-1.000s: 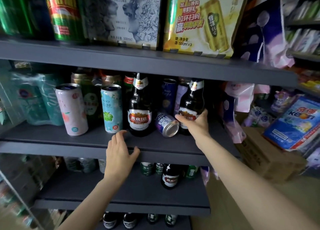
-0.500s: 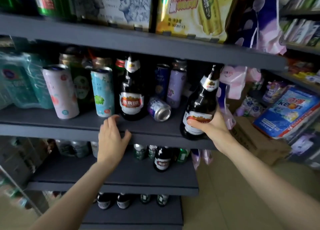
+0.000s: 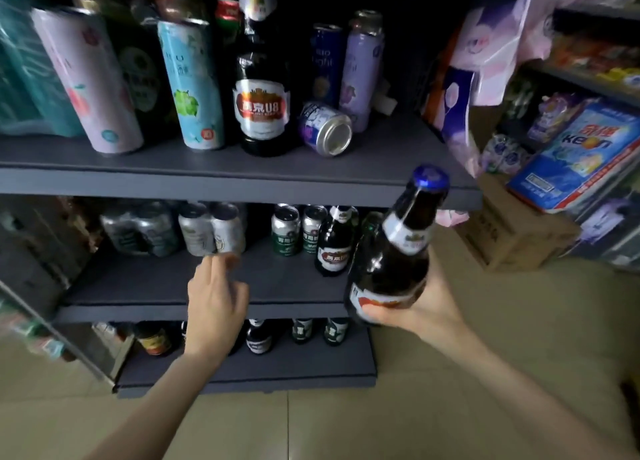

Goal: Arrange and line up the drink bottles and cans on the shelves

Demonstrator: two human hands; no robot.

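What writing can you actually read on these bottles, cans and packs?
"U8": dark beer bottle standing on the upper shelf.
"keon": blue pack at right.
Held bottle in the right hand, the green cans and the toppled can: too blurred.

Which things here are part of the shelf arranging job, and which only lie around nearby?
Part of the job:
- brown beer bottle held in the right hand
- tipped-over can on the upper shelf
- standing beer bottle
- green cans one shelf lower
- left hand, empty

Just nearby:
- cardboard box
- blue package
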